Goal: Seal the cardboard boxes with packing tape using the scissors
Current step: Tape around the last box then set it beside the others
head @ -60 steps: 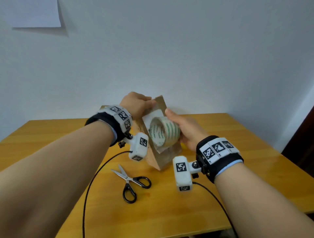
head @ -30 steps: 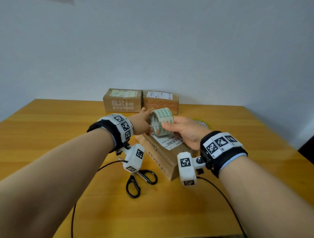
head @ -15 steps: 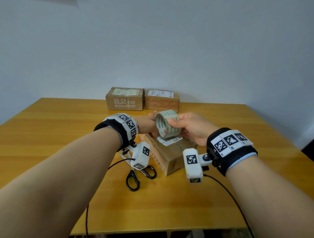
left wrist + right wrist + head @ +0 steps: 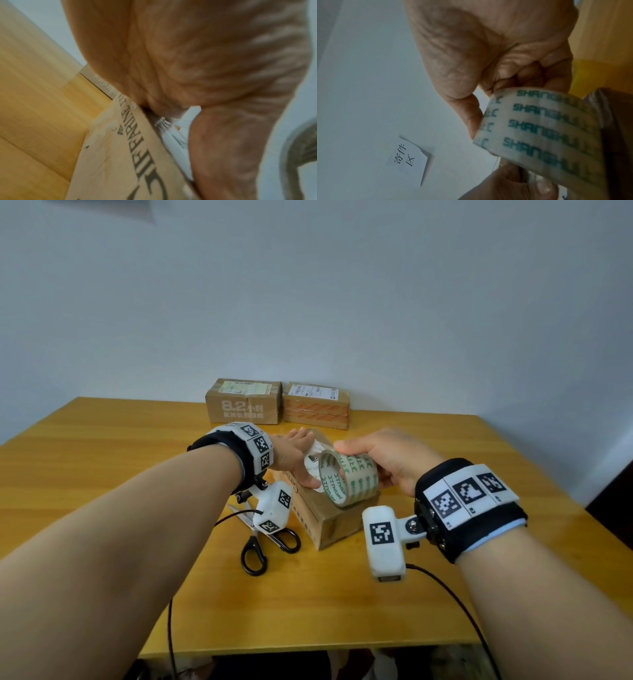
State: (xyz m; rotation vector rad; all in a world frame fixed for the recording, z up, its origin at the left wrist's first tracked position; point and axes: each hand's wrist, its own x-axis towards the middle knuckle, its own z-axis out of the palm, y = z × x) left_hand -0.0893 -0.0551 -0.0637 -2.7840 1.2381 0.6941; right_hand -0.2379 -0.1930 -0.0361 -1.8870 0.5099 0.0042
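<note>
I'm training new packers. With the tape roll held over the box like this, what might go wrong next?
Both hands are busy, the right hand gripping the tape roll and the left hand on the box, so reaching the scissors means letting go. The pulled tape may then stick back or wrinkle.

The table [image 4: 102,474] is yellow wood with a smooth, slightly shiny finish. The near box [image 4: 329,518] is matt brown cardboard with a white paper label [image 4: 313,458]; two more cardboard boxes [image 4: 277,404] at the back look the same. The tape roll [image 4: 349,481] is glossy translucent plastic film printed green. The scissors [image 4: 263,539] have bright metal blades and glossy black plastic handles
</note>
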